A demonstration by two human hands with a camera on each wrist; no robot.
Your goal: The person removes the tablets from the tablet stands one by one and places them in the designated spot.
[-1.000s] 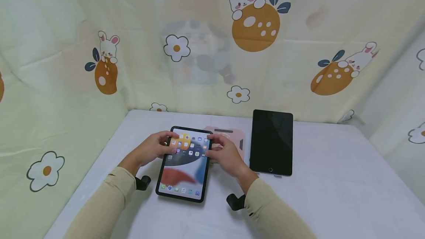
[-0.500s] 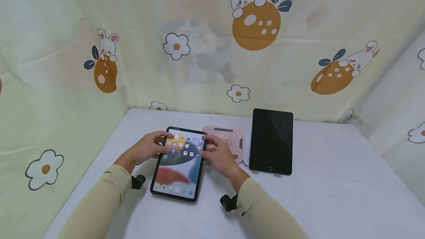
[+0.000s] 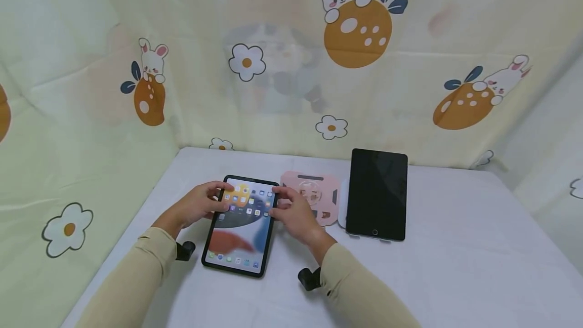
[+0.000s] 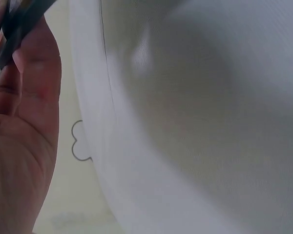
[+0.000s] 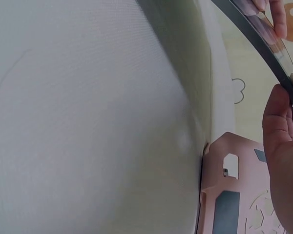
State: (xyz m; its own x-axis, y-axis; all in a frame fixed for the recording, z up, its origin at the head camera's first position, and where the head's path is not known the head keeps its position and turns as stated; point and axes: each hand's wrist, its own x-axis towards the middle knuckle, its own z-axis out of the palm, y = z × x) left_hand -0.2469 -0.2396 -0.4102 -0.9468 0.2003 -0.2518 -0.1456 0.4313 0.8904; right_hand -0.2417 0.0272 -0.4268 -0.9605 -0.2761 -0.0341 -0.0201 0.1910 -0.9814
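A tablet (image 3: pixel 232 237) with a lit home screen and a dark rim tilts toward me above the white table. At its upper left edge my left hand (image 3: pixel 193 206) pinches it, thumb on the front and fingers partly hidden behind. My right hand (image 3: pixel 298 216) grips the opposite edge the same way. In the left wrist view the left hand (image 4: pixel 27 112) shows around a dark edge. The right wrist view has the tablet's rim (image 5: pixel 256 36) raised off the table, with a pink stand (image 5: pixel 239 180) with cutouts below the right hand (image 5: pixel 283 141).
Right of the pink stand, a second tablet (image 3: pixel 377 194) with a black screen leans upright on a pale support (image 3: pixel 343 201). A printed curtain (image 3: pixel 282 90) hangs behind the table and along its sides. White cloth covers the table (image 3: pixel 455 257).
Both hands have carried the lit tablet leftward, away from the pink stand, which now shows more fully. Their hold on it looks the same. The black-screened tablet stays in place.
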